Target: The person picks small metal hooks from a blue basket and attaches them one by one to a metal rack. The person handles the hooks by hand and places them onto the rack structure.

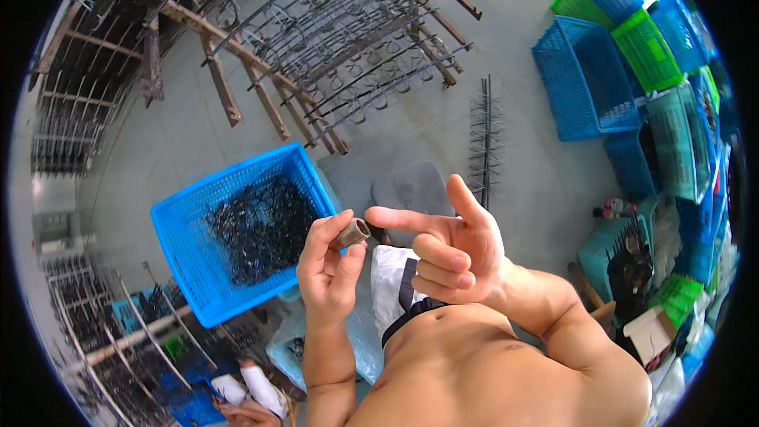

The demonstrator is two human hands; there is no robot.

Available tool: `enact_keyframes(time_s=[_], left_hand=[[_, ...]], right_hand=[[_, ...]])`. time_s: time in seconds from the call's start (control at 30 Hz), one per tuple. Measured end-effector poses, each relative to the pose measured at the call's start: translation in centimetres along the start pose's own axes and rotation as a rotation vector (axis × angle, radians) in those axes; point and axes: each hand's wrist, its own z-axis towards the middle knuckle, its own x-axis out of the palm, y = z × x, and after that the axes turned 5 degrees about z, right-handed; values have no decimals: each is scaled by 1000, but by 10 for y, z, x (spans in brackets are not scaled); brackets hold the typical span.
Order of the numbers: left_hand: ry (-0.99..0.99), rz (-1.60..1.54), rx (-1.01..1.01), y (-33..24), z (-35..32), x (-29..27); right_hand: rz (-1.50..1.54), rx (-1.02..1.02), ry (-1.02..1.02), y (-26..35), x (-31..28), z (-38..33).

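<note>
My left hand (329, 264) pinches a short metal tube (355, 232) between thumb and fingertips, above the right edge of a blue plastic basket. The tube is dull grey-brown, with its hollow end facing right. My right hand (451, 245) is just right of the tube and holds nothing. Its index finger points toward the tube's open end, close to it. The thumb stands up, while the other fingers curl toward the palm. Whether the index fingertip touches the left fingers or the tube is hard to tell. Small black parts (265, 229) are heaped in the blue basket (207, 318).
A grey stool (413, 187) stands beyond my hands. Metal racks (348, 55) with hanging wire hooks fill the far left. A hooked rod (487, 142) lies on the floor. Blue crates (581, 79) and green crates (647, 49) are stacked right. Another person's arm (261, 387) shows lower left.
</note>
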Motion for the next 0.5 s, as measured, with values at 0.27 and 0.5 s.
enact_keyframes(time_s=[0.27, 0.5], left_hand=[[148, -208, 70, 7, 42, -86], [186, 71, 153, 6, 66, -108]], right_hand=[[88, -89, 386, -69, -8, 76], [122, -151, 428, -79, -7, 109]])
